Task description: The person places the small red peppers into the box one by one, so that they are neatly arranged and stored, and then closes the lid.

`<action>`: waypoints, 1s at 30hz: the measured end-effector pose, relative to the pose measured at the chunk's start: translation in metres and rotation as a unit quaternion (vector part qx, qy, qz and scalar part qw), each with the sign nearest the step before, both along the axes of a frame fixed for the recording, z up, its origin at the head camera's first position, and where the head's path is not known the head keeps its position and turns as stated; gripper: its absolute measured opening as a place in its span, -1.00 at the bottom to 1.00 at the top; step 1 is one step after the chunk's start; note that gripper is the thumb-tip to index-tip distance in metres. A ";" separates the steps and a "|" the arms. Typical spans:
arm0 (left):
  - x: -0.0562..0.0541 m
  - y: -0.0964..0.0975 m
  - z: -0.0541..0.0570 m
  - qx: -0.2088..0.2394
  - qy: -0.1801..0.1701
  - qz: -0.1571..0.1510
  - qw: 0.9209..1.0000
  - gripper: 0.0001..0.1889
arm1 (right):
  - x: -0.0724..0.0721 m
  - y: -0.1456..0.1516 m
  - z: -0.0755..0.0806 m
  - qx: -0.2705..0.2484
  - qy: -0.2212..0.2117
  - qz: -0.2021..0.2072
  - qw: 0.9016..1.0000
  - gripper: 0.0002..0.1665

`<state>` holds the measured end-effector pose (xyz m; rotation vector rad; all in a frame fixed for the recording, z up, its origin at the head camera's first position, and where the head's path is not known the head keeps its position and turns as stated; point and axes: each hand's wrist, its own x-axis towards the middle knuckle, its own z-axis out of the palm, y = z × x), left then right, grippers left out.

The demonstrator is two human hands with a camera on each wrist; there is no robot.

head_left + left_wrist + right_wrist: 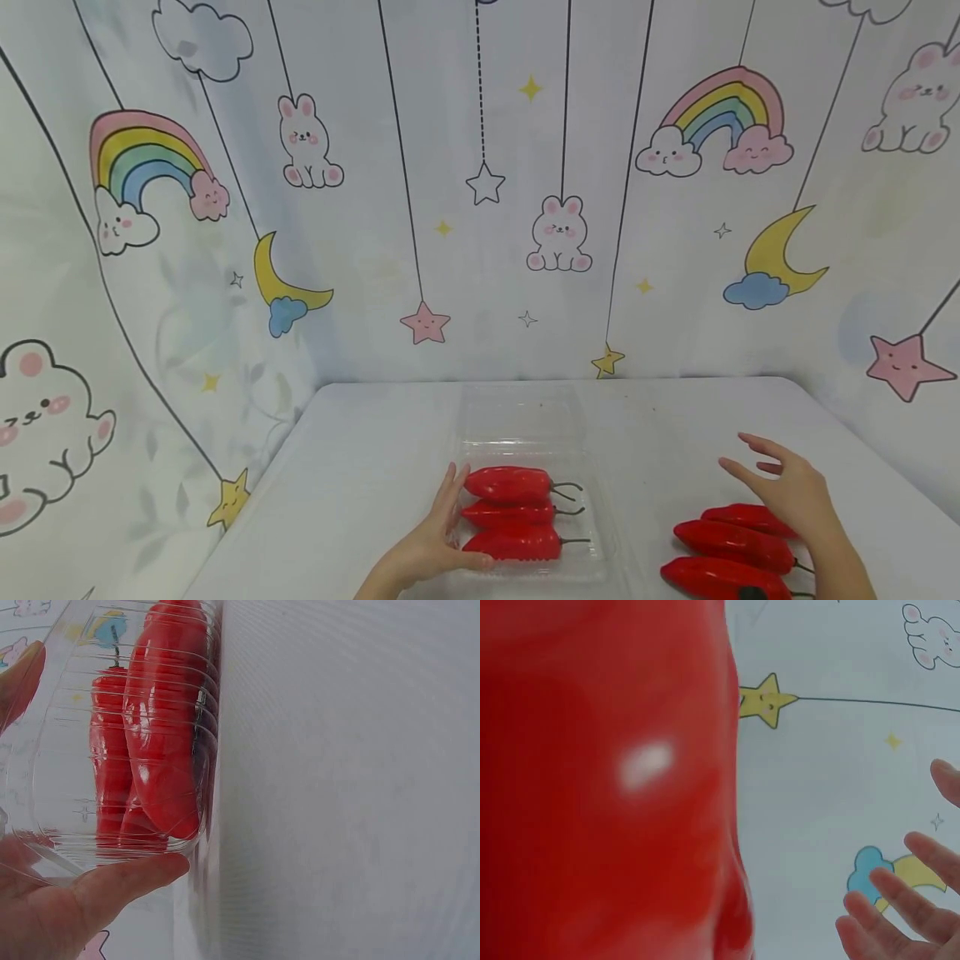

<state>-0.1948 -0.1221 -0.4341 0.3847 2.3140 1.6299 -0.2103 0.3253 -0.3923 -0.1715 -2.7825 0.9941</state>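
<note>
A clear plastic clamshell container (603, 550) lies on the table with its lid (521, 417) folded back. In it are three red chili peppers (517, 542), side by side, stems to the right. My left hand (431, 533) holds the container's left end, thumb near the front corner and fingers along the far side. The left wrist view shows the left thumb (135, 885) against the ribbed wall. Over to the right, my right hand (795, 487) is raised above more red peppers (735, 540), its fingers spread with nothing in them. A blurred pepper (600, 780) fills much of the right wrist view.
A white table (352, 467) carries everything. Behind it hangs a pale cloth (480, 275) printed with rabbits, rainbows, moons and stars; it also runs along both sides. A small dark object (752, 593) overlaps the nearest loose pepper at the bottom edge.
</note>
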 end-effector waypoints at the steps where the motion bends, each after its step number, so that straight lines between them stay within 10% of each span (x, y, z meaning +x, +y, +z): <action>1: 0.000 0.000 0.000 0.001 -0.001 0.001 1.000 0.18 | 0.001 -0.001 0.001 -0.001 -0.004 -0.002 1.000 -0.09; 30: 0.000 0.000 0.000 0.000 0.003 -0.006 1.000 0.19 | 0.004 0.050 -0.006 0.031 -0.097 -0.013 0.995 -0.02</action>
